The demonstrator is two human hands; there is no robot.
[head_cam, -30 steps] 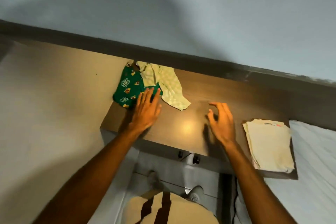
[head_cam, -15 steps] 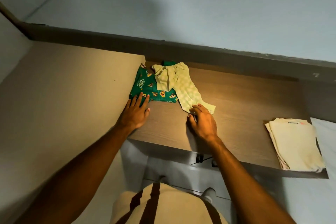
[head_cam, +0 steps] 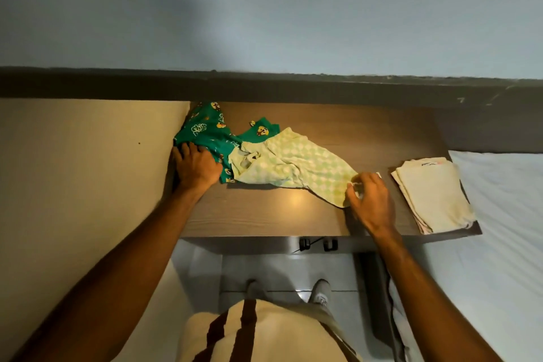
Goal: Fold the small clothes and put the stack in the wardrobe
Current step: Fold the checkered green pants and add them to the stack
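A pale green checked pair of small trousers lies stretched across the brown wooden shelf. My right hand pinches its leg end at the right. Under its waistband lies a dark green printed garment, pushed against the left wall. My left hand presses flat on the green garment's near edge. A folded cream stack sits at the shelf's right end, just right of my right hand.
A beige wall borders the shelf on the left. A white mattress lies to the right. A dark ledge runs along the back. Below the shelf are my feet on a pale floor and a dangling cable.
My right hand has pulled the checked trousers' leg rightwards, stretching them out. My left hand has slid onto the green garment and holds it down.
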